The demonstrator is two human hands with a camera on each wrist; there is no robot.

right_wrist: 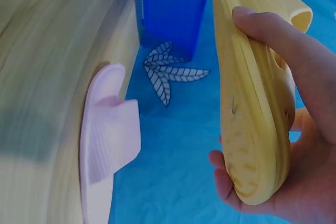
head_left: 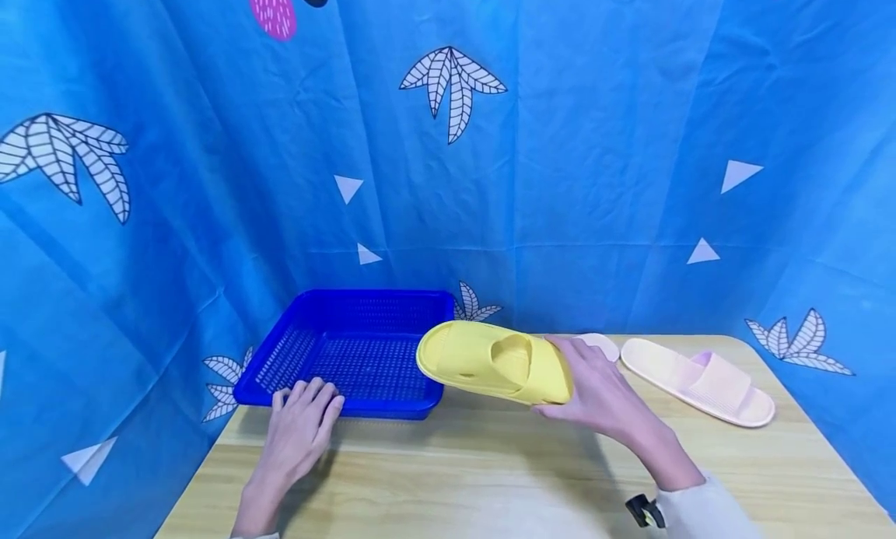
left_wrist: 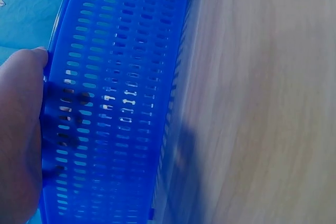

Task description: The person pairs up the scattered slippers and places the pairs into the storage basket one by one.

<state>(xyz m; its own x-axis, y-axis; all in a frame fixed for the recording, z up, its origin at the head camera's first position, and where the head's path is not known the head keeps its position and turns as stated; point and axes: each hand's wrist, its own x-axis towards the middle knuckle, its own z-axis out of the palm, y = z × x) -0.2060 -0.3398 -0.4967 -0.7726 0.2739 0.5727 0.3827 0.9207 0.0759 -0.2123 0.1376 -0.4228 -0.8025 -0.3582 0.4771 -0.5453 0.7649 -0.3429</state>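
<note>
My right hand (head_left: 595, 391) grips a pair of yellow slippers (head_left: 472, 360) at one end and holds them above the table, their far end overlapping the basket's right side in the head view. In the right wrist view, the thumb presses one side of the slippers (right_wrist: 247, 114), and fingertips show at the lower edge of the patterned sole. My left hand (head_left: 301, 430) holds the near rim of a blue plastic basket (head_left: 343, 408), fingers bent over it. Through the slots of the basket wall (left_wrist: 121, 77), dark finger shapes show in the left wrist view.
On the right of the wooden table (head_left: 490, 477) lies a pale pink slipper (head_left: 700, 383). Another pale slipper (head_left: 600, 344) is partly hidden behind my right hand. A blue patterned curtain (head_left: 595, 173) hangs behind the table and around its sides.
</note>
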